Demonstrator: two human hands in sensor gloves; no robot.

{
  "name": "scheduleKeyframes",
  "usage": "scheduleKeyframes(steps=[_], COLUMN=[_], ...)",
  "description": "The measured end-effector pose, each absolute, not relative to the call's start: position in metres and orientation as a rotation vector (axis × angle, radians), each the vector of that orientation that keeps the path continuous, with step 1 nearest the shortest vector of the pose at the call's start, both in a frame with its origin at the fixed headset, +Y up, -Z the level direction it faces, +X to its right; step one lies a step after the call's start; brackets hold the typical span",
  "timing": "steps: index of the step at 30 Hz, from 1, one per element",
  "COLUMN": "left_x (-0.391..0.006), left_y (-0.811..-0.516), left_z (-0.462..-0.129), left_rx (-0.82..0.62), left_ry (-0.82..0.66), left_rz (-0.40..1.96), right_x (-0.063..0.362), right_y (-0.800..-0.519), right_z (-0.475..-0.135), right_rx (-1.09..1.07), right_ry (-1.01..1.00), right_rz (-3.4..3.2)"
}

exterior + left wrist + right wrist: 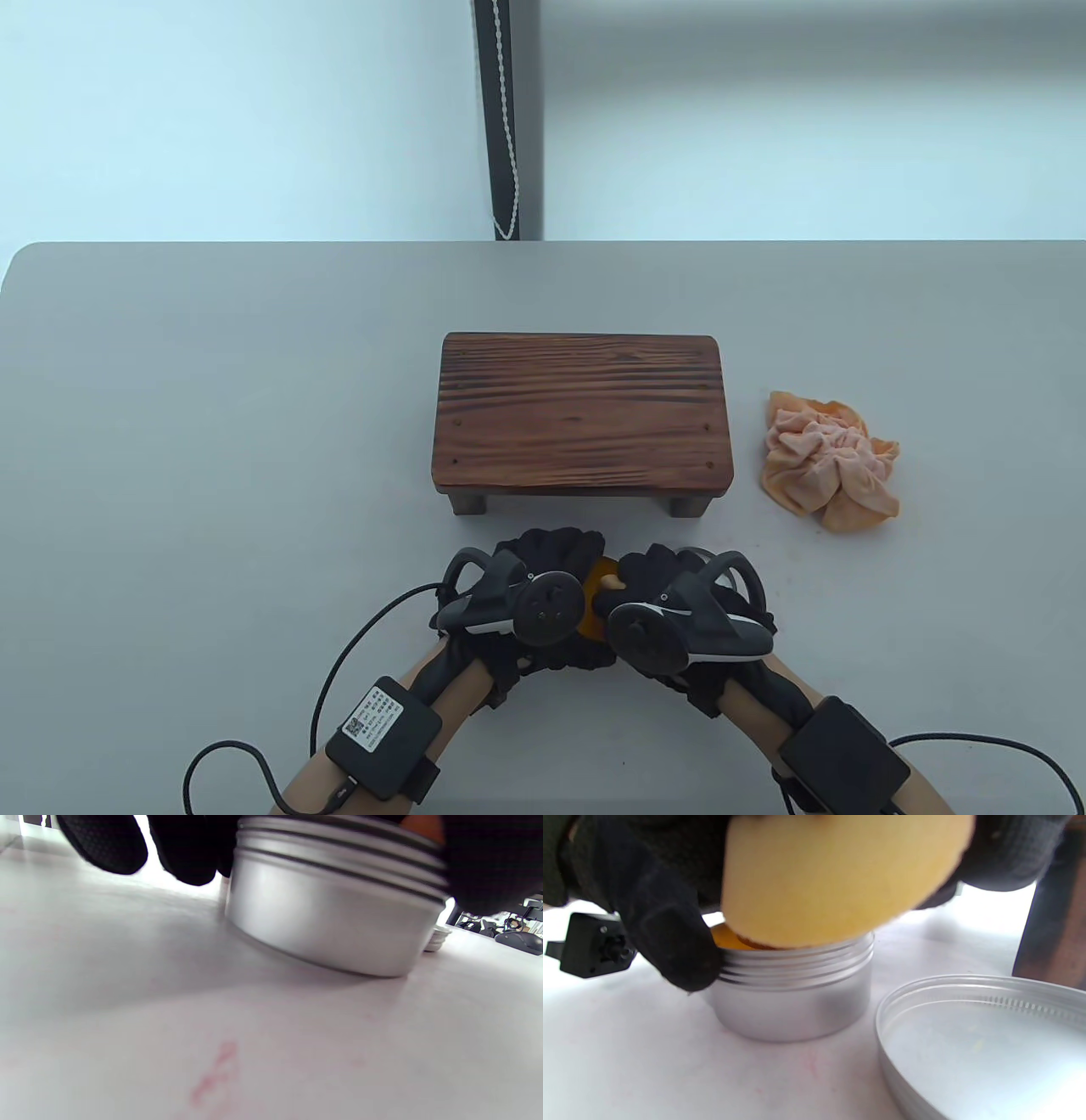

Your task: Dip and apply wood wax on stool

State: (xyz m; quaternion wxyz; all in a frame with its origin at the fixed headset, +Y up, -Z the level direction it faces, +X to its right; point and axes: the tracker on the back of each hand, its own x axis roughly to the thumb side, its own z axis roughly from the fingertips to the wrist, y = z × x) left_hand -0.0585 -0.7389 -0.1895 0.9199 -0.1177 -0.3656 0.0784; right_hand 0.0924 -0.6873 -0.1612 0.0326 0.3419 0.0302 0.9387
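A dark wooden stool (581, 412) stands mid-table. In front of it my left hand (526, 586) grips a round silver wax tin (335, 912), which also shows in the right wrist view (793, 997), open, with orange wax inside. My right hand (653, 594) holds a yellow sponge applicator (835, 874) and presses it into the tin's mouth. In the table view only a sliver of orange (598, 586) shows between the hands; the tin is mostly hidden.
The tin's silver lid (980, 1043) lies upturned on the table just right of the tin. A crumpled peach cloth (827, 463) lies right of the stool. A stool leg (1052, 921) stands close behind the lid. Cables trail from both wrists.
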Motion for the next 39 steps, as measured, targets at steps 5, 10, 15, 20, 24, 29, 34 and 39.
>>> scheduleKeyframes(steps=[5, 10, 15, 20, 24, 29, 34, 39], left_x=[-0.059, -0.065, -0.076, -0.102, -0.144, -0.203, -0.222, -0.22], left_y=[-0.74, -0.735, -0.712, -0.676, -0.652, -0.65, -0.677, -0.693], left_z=[-0.187, -0.188, -0.189, -0.197, -0.21, -0.228, -0.243, -0.255], left_rx=[-0.281, -0.332, -0.261, -0.218, -0.121, -0.06, 0.001, -0.084], left_ry=[-0.738, -0.744, -0.717, -0.611, -0.441, -0.182, 0.004, 0.022], left_rz=[0.148, 0.189, 0.241, 0.354, 0.522, 0.675, 0.853, 0.847], right_x=[0.103, 0.111, 0.123, 0.129, 0.119, 0.085, 0.045, 0.008], right_y=[-0.684, -0.677, -0.665, -0.643, -0.617, -0.593, -0.59, -0.599], right_z=[-0.164, -0.165, -0.167, -0.175, -0.186, -0.208, -0.232, -0.252], right_rx=[1.019, 0.978, 0.917, 0.846, 0.846, 0.915, 0.94, 0.981], right_ry=[0.066, 0.023, -0.051, -0.2, -0.285, -0.302, -0.251, -0.165], right_rz=[2.83, 2.822, 2.831, 2.841, 2.824, 2.839, 2.842, 2.913])
